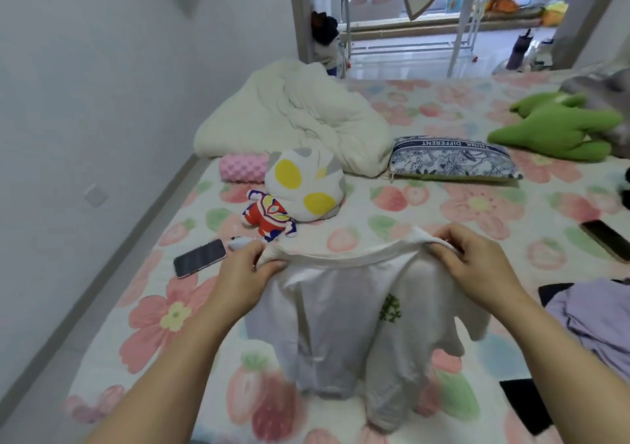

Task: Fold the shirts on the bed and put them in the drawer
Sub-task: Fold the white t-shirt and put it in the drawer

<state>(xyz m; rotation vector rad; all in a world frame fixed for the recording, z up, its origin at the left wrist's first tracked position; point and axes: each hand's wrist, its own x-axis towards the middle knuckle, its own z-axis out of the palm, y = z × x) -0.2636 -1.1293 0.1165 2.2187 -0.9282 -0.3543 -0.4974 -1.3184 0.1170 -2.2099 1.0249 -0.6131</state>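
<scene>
A white shirt [344, 321] with a small green print hangs above the flowered bed [163, 310], held up by its shoulders. My left hand [249, 273] pinches the left shoulder by the collar. My right hand [477, 259] grips the right shoulder. The shirt's body and one sleeve droop down toward the sheet. A lilac shirt [593, 321] lies crumpled at the right edge, with dark cloth [521, 402] beside it. No drawer is in view.
A phone [199, 258] lies left of my left hand, another phone [606, 242] at the right. Beyond the shirt sit a plush toy [300, 188], a pink roll [242, 167], a cream duvet [296, 116], a blue-patterned pillow [450, 160] and a green plush [559, 126]. The wall runs along the left.
</scene>
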